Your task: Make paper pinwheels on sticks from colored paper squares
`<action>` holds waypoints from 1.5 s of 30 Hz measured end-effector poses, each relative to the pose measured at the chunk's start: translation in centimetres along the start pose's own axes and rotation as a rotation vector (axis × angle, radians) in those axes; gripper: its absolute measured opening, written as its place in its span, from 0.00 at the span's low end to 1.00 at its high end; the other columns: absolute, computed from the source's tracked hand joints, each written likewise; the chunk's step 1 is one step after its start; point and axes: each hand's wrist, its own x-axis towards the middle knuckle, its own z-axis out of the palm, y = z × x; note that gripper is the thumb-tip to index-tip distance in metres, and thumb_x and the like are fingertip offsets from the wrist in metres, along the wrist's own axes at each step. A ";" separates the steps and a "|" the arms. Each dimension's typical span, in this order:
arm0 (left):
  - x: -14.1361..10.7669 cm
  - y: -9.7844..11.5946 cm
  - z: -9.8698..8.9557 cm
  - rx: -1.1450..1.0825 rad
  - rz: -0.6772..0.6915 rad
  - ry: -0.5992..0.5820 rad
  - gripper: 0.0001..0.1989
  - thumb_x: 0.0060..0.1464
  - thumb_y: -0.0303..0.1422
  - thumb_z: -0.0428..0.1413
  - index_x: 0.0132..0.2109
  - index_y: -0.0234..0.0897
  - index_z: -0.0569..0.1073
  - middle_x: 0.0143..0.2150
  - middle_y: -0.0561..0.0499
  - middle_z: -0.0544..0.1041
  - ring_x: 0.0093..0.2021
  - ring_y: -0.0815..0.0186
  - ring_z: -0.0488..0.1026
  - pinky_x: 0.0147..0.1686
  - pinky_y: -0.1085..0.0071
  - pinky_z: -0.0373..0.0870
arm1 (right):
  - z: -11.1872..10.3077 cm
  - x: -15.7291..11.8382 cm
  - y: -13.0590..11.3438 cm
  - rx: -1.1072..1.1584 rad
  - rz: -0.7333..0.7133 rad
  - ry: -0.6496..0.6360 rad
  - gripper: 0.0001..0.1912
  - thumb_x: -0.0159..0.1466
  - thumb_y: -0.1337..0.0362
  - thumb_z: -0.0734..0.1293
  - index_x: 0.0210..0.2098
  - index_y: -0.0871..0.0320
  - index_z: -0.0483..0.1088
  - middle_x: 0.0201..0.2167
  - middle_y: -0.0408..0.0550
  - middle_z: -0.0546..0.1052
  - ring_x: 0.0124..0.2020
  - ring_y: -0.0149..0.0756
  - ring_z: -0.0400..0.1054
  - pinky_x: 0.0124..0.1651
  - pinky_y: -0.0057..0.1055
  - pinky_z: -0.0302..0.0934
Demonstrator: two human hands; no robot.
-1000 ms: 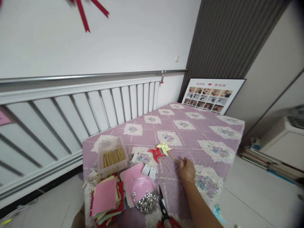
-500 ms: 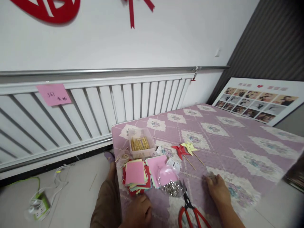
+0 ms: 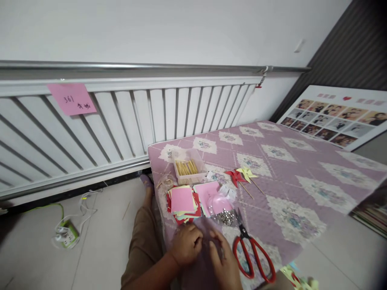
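My left hand [image 3: 186,245] is closed at the near edge of the bed, just in front of a stack of coloured paper squares [image 3: 182,200]; whatever its fingers hold, if anything, is hidden. Close beside it, my right hand [image 3: 225,259] has its fingers bent but apart, slightly blurred, with nothing visible in them. Red-handled scissors [image 3: 244,233] lie just to the right of that hand. Beyond the hands is a clear bag of small metal pieces [image 3: 227,217], partly over a pink sheet [image 3: 206,190].
A clear plastic box [image 3: 195,177] of thin wooden sticks [image 3: 186,167] stands behind the paper. Red [image 3: 234,177] and yellow [image 3: 246,173] paper pinwheels lie on the floral bedspread [image 3: 281,181]. A radiator [image 3: 175,108] lines the wall; a power strip [image 3: 70,235] sits on the floor.
My right hand has moved left, from beyond the scissors to beside my left hand. The left hand has come slightly right and up. The view has shifted downward.
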 end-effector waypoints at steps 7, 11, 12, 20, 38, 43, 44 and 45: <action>-0.2 -1.0 -4.0 -0.200 -0.064 0.253 0.10 0.53 0.22 0.48 0.34 0.36 0.73 0.33 0.49 0.75 0.37 0.65 0.71 0.40 0.69 0.66 | 2.0 -1.0 -0.7 -0.183 -0.236 -0.202 0.14 0.62 0.68 0.61 0.45 0.55 0.73 0.45 0.51 0.79 0.47 0.46 0.72 0.51 0.46 0.64; 1.6 -2.7 -7.6 0.026 -0.023 0.306 0.11 0.57 0.25 0.49 0.44 0.36 0.74 0.43 0.45 0.75 0.47 0.61 0.69 0.51 0.62 0.65 | 1.7 -0.9 -1.4 -0.214 -0.270 -0.208 0.12 0.63 0.69 0.61 0.43 0.55 0.73 0.44 0.51 0.79 0.47 0.44 0.71 0.49 0.44 0.64; 2.3 -3.1 -8.3 0.085 0.001 0.284 0.13 0.57 0.26 0.49 0.47 0.36 0.73 0.47 0.44 0.75 0.50 0.60 0.68 0.54 0.60 0.63 | 1.8 -0.9 -1.4 -0.215 -0.277 -0.207 0.12 0.63 0.69 0.61 0.43 0.56 0.73 0.43 0.51 0.79 0.46 0.44 0.71 0.49 0.44 0.64; 5.4 -3.9 -9.3 0.360 0.076 -0.034 0.16 0.52 0.30 0.56 0.49 0.37 0.73 0.53 0.45 0.73 0.54 0.56 0.66 0.57 0.59 0.61 | 1.9 -0.8 -1.0 -0.198 -0.291 -0.181 0.12 0.62 0.71 0.61 0.42 0.55 0.73 0.41 0.49 0.79 0.44 0.44 0.72 0.46 0.41 0.63; 6.0 -4.6 -9.6 0.241 0.088 -0.055 0.10 0.54 0.31 0.55 0.43 0.37 0.76 0.51 0.44 0.75 0.52 0.58 0.70 0.56 0.60 0.64 | 1.7 -0.7 -1.1 -0.187 -0.284 -0.176 0.11 0.62 0.71 0.61 0.40 0.54 0.73 0.40 0.47 0.79 0.43 0.42 0.72 0.45 0.40 0.63; 6.1 -5.0 -9.6 0.213 0.089 -0.054 0.09 0.52 0.31 0.57 0.41 0.36 0.76 0.50 0.44 0.76 0.51 0.58 0.70 0.55 0.60 0.64 | 1.7 -0.7 -1.1 -0.177 -0.291 -0.168 0.10 0.62 0.70 0.62 0.39 0.54 0.73 0.39 0.48 0.79 0.42 0.43 0.72 0.45 0.40 0.64; 6.1 -5.1 -9.6 0.210 0.088 -0.056 0.09 0.51 0.31 0.57 0.41 0.36 0.76 0.50 0.44 0.76 0.51 0.58 0.71 0.55 0.60 0.64 | 1.7 -0.7 -1.1 -0.175 -0.293 -0.164 0.10 0.62 0.70 0.62 0.39 0.54 0.73 0.39 0.48 0.79 0.42 0.43 0.72 0.45 0.40 0.64; 6.2 -5.2 -9.6 0.208 0.088 -0.059 0.09 0.51 0.31 0.58 0.41 0.36 0.76 0.50 0.44 0.76 0.51 0.58 0.71 0.55 0.60 0.65 | 1.8 -0.7 -1.1 -0.174 -0.294 -0.162 0.10 0.62 0.70 0.62 0.39 0.54 0.73 0.39 0.48 0.79 0.42 0.43 0.72 0.45 0.40 0.64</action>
